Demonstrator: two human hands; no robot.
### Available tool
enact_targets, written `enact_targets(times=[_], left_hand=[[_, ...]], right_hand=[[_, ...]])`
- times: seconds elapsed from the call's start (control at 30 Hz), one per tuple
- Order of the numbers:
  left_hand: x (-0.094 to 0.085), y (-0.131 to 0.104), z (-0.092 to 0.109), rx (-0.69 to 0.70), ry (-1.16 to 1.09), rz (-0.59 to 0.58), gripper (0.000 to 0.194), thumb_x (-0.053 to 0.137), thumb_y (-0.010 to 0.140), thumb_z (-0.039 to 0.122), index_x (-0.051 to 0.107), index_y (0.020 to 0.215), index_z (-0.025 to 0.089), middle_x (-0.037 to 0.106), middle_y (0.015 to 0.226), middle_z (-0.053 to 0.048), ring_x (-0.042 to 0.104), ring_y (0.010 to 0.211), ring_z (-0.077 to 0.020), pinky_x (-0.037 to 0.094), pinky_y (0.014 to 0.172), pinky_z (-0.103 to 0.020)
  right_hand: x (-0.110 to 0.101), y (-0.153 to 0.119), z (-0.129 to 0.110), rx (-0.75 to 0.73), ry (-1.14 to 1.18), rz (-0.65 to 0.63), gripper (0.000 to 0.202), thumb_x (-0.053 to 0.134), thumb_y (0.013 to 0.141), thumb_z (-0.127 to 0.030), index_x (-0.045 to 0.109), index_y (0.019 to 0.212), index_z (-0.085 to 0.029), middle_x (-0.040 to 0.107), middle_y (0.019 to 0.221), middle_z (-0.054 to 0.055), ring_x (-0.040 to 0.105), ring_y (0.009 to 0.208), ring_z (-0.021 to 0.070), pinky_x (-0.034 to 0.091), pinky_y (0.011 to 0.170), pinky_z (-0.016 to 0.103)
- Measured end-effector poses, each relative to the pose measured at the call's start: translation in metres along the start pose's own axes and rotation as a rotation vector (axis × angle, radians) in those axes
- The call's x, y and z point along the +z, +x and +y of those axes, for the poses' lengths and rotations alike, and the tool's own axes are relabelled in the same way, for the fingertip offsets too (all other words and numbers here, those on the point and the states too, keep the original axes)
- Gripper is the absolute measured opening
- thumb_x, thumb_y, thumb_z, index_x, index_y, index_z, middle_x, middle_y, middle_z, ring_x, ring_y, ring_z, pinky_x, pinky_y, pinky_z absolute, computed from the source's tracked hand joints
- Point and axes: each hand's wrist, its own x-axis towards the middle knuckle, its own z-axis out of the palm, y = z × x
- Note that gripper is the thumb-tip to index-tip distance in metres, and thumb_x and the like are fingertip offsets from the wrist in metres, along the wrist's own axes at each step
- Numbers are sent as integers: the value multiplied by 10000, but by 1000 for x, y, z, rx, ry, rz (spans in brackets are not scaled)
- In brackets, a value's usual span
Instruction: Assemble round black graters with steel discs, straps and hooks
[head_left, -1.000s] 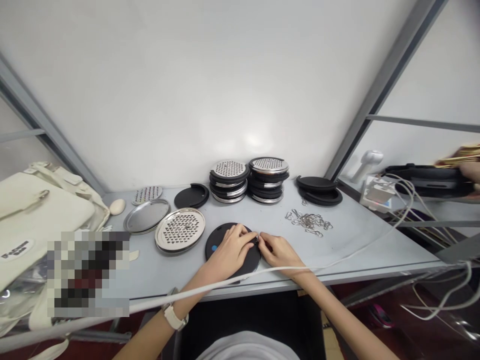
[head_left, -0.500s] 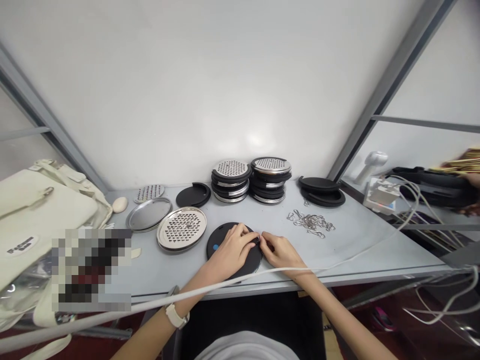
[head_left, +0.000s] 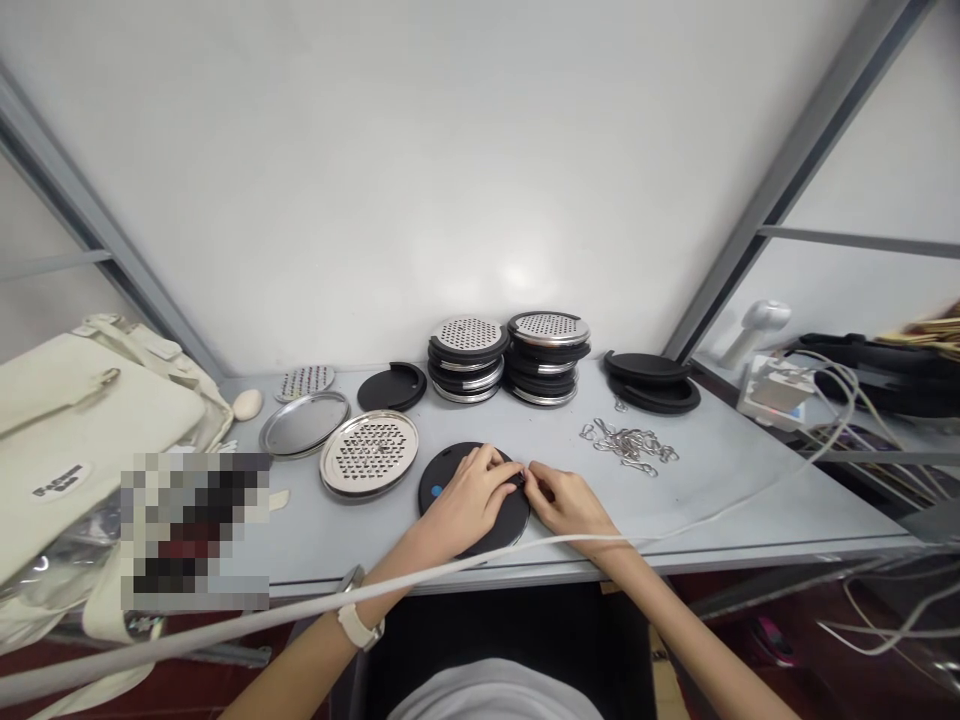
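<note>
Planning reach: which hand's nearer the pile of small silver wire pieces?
Right. Right hand is front-left of the pile; left hand, on the round black disc, farther left.

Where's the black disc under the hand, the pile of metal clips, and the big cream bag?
Black disc (head_left: pixel 510 520): head view, bare lower right of its flat face.
Metal clips (head_left: pixel 634 441): head view, middle of the pile.
Cream bag (head_left: pixel 142 395): head view, its front flap.

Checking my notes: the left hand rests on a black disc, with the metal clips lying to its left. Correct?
Wrong side: the head view shows the metal clips to the right of the black disc, where the left hand does rest.
</note>
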Motion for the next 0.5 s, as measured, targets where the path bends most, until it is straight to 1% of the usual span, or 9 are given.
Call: enact_targets(times=[0.13,0.37,0.5], left_hand=[[1,0,0,2,1,0,302,402,922,163,549,1174,240,499,1011,-60,476,973,-189,410,909,-360],[1,0,-1,-12,27,11,335,402,922,167,530,1215,268,485,1023,-59,483,972,-190,416,910,-366],[0,0,0,-6,55,-3,308,387,931,182,517,1204,245,480,1041,-63,469,1004,-198,403,931,-378]], right_hand=[[0,0,0,-4,4,1,281,323,931,-326,511,759,-207,577,610,-1,498,502,137,299,520,234],[0,1,1,0,-10,11,291,317,933,-322,513,750,-207,598,625,10,522,514,140,300,516,237],[0,2,3,-8,-29,-6,292,303,943,-320,516,778,-209,608,639,15,546,532,151,308,531,242]])
